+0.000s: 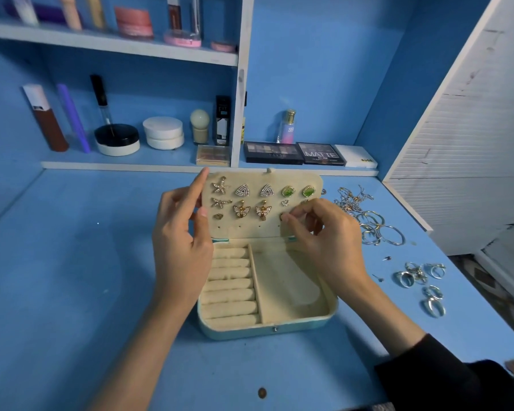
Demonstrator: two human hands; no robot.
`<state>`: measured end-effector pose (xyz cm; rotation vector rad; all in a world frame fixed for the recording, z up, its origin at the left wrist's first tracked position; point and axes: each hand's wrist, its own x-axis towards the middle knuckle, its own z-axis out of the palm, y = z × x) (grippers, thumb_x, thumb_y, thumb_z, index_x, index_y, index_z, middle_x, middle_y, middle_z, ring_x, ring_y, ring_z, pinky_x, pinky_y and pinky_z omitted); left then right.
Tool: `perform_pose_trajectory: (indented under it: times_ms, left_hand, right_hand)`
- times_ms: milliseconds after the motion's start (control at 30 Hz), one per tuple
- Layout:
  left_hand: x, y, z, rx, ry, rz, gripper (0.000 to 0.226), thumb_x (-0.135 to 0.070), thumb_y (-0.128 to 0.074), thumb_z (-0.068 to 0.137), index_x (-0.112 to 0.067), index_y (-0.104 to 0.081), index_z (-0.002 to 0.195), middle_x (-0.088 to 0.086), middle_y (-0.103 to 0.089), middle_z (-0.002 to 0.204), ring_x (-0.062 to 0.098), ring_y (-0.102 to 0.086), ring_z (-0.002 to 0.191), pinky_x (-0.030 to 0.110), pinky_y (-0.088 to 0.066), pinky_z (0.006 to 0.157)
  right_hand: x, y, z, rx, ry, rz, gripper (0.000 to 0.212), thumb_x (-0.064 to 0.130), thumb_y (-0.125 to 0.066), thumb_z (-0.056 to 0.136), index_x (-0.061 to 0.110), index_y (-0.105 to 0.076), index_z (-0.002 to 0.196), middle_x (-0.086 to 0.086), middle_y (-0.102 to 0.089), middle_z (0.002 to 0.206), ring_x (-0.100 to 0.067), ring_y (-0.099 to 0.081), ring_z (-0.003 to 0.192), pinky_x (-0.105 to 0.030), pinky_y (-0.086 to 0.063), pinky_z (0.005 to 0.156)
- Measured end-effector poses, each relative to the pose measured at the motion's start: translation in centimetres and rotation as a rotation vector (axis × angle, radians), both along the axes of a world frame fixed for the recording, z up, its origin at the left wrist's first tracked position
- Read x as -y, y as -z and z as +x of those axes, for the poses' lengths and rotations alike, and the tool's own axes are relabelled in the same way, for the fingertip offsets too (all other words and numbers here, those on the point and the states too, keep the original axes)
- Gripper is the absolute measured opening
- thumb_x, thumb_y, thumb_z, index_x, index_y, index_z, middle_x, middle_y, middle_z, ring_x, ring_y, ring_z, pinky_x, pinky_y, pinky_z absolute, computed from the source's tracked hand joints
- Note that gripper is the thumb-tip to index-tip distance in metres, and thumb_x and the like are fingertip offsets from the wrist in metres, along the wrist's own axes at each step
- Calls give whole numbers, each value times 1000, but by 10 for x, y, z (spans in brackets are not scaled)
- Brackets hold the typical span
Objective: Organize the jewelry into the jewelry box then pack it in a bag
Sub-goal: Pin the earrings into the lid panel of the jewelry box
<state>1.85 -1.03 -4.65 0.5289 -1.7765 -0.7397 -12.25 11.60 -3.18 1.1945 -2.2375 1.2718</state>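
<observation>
Earrings [242,191] are filling the lid [250,229] of the open jewelry box [267,330] on the table [72,292]. The right hand [324,244] is pinching a small stud [283,216] against it, and the left hand [181,241] is gripping the lid's edge (rings [419,275], hoops [380,229] and chains [352,198] are lying loose alongside).

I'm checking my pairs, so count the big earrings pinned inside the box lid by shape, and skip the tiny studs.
Starfish earrings: 2
Triangle earrings: 2
Green square earrings: 2
Gold winged earrings: 2
Total: 8
</observation>
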Motion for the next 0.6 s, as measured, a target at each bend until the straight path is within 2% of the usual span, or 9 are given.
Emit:
perform_pose_trajectory:
  times_ms: [100, 167, 233, 300, 333, 433, 500, 567, 600]
  left_hand:
    - [0, 0, -1, -7, 2, 13, 52, -6, -45, 89, -24, -41, 138, -9, -44, 99, 0, -52, 85, 4, -40, 74]
    - [0, 0, -1, -4, -1, 25, 52, -7, -44, 89, -24, -40, 139, -16, -43, 100, 2, -52, 86, 8, -42, 72]
    - [-2, -2, 0, 1, 0, 37, 53, -7, -44, 89, -23, -41, 139, -15, -43, 99, 4, -52, 87, 11, -43, 72]
    - [-5, -5, 2, 7, 7, 86, 53, -9, -44, 88, -24, -43, 139, -9, -45, 99, 5, -53, 89, 8, -43, 75]
    - [-7, -6, 3, 12, -1, 110, 53, -11, -45, 87, -25, -43, 139, -7, -47, 102, 7, -53, 92, 9, -43, 79]
    - [-25, -14, 10, 3, -131, 128, 49, -14, -52, 84, -21, -53, 133, -8, -51, 115, 15, -47, 109, 31, -42, 96]
    - [-52, -27, 13, -127, -37, 341, 34, -13, -56, 80, -23, -62, 112, -12, -61, 109, 9, -53, 105, 28, -44, 90]
    - [-81, -45, 10, -303, 227, 802, 23, -6, -58, 79, -19, -63, 97, -8, -68, 96, 6, -60, 94, 22, -45, 79]
    - [-92, -49, 6, -364, 351, 1064, 22, -1, -56, 82, -16, -62, 96, -3, -70, 94, 9, -62, 91, 23, -45, 77]
  right_hand:
    - [-4, -14, 0, -123, -17, -77, 16, 32, -65, 82, 20, -61, 72, 13, -43, 62, -3, -41, 58, -24, -35, 55]
    - [-5, -30, -1, -303, -5, -120, 16, 29, -62, 85, 13, -63, 81, 5, -51, 72, -11, -43, 68, -25, -37, 63]
    - [-5, -45, -5, -500, -2, -44, 26, 32, -58, 89, 9, -66, 99, -3, -61, 93, -20, -45, 87, -26, -34, 78]
    - [-3, -56, -9, -580, -25, 103, 38, 39, -51, 92, 13, -63, 116, 1, -63, 112, -23, -46, 103, -33, -30, 87]
    - [-3, -58, -10, -585, -38, 156, 40, 42, -47, 93, 16, -63, 118, 4, -64, 115, -22, -48, 109, -37, -28, 89]
    - [-5, -57, -12, -574, -94, 236, 36, 39, -42, 94, 20, -66, 113, 10, -68, 111, -20, -54, 114, -42, -24, 93]
    - [-8, -53, -12, -571, -119, 269, 35, 34, -41, 93, 21, -66, 113, 10, -67, 114, -19, -54, 116, -45, -24, 95]
    - [-10, -52, -13, -565, -135, 258, 35, 28, -42, 90, 19, -64, 116, 9, -67, 114, -19, -55, 116, -43, -22, 96]
    - [-11, -52, -13, -565, -141, 246, 35, 26, -43, 89, 19, -63, 116, 9, -67, 113, -19, -55, 116, -42, -21, 96]
